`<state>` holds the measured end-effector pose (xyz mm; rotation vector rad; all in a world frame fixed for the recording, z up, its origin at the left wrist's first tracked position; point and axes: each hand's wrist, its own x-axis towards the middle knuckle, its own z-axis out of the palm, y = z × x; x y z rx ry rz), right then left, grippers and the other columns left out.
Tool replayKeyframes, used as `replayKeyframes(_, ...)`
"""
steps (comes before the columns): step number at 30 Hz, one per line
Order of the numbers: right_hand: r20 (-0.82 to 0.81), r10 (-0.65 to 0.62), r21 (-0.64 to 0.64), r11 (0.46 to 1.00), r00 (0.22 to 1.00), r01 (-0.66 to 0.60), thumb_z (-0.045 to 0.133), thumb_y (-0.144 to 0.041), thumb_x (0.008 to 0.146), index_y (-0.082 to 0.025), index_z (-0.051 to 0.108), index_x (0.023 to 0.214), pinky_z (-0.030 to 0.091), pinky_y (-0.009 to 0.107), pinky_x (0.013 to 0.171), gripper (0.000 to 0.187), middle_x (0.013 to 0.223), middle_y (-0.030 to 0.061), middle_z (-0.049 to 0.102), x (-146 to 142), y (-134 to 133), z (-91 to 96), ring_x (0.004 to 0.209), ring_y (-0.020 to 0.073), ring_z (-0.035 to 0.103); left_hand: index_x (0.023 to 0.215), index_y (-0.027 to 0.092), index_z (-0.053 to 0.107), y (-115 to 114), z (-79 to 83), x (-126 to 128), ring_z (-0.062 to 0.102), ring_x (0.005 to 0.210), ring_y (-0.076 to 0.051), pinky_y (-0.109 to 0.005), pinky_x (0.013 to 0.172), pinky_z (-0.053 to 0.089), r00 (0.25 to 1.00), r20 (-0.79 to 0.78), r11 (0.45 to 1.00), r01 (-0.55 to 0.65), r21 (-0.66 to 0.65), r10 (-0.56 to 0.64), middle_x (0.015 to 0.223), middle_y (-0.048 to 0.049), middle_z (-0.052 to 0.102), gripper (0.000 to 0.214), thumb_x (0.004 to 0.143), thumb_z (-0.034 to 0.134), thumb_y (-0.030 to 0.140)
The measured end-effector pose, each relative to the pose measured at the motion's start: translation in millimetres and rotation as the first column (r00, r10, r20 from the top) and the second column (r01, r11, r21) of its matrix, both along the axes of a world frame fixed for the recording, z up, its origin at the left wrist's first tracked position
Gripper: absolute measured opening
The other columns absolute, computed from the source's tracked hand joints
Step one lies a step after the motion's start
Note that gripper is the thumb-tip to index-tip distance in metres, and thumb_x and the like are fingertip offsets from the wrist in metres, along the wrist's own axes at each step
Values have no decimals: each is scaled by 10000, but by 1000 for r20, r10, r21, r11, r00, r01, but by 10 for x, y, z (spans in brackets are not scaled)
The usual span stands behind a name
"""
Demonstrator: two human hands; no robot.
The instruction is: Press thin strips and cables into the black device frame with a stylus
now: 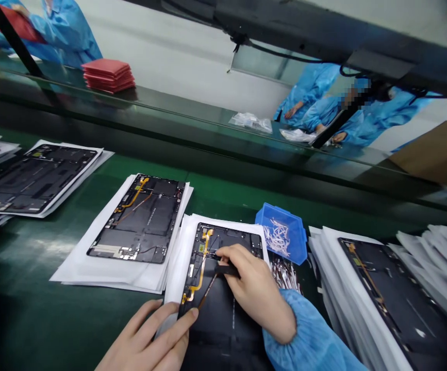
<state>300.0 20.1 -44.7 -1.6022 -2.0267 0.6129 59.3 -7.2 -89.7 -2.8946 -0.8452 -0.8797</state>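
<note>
A black tablet housing (223, 330) with its inside showing lies on white sheets in front of me. An orange flex cable (197, 288) runs along its left side. My right hand (248, 278) is closed around dark tweezers (228, 269) over the upper middle of the housing. Their tips are at the upper end of a thin brown cable (209, 289). My left hand (153, 335) lies at the housing's left edge with fingers stretched out. Its index fingertip touches the lower end of the thin cable.
Behind my right hand stands a blue bin (285, 232) of small pinkish-white strips, with a bundle of thin cables (285, 274) below. Further housings on sheets lie left (142, 216) and right (393, 299). A dark shelf edge (192, 139) crosses behind; people in blue gowns work beyond.
</note>
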Motion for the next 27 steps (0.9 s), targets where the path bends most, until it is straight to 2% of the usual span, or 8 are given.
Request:
replayKeyframes(5, 74, 18, 55, 998, 997, -22, 454, -34, 875, -261, 539, 1177, 531, 324, 783, 387, 1099, 13, 642, -12, -19, -30, 970, 172, 668, 1086, 221, 649, -31, -64, -24, 588, 1077, -249, -445, 1043, 465, 1000, 22, 1000, 9, 11, -9, 1284, -79, 634, 290, 939, 532, 442)
replayKeyframes(8, 108, 20, 66, 997, 994, -28, 457, -35, 880, -263, 534, 1183, 538, 322, 782, 387, 1112, 11, 644, -8, -28, -37, 981, 176, 670, 1039, 219, 680, -59, -139, -66, 581, 1079, -243, -443, 1081, 386, 997, 64, 999, 35, 36, -38, 1276, -28, 650, 242, 974, 465, 311)
replayKeyframes(11, 134, 19, 73, 997, 991, -29, 460, -44, 891, -263, 533, 1185, 545, 325, 777, 374, 1118, 10, 643, -6, -30, -41, 983, 178, 672, 1009, 196, 705, -61, -183, -83, 562, 1099, -267, -458, 1081, 317, 995, 85, 998, 56, 25, -58, 1293, -5, 645, 309, 980, 398, 209)
replayKeyframes(27, 156, 13, 90, 996, 988, -27, 479, -28, 873, -260, 544, 1183, 543, 316, 770, 392, 1114, 6, 646, -9, -36, -65, 986, 181, 670, 1017, 180, 716, -60, -177, -90, 553, 1085, -279, -458, 1034, 321, 994, 82, 997, 71, 19, -72, 1289, -12, 648, 341, 975, 378, 188)
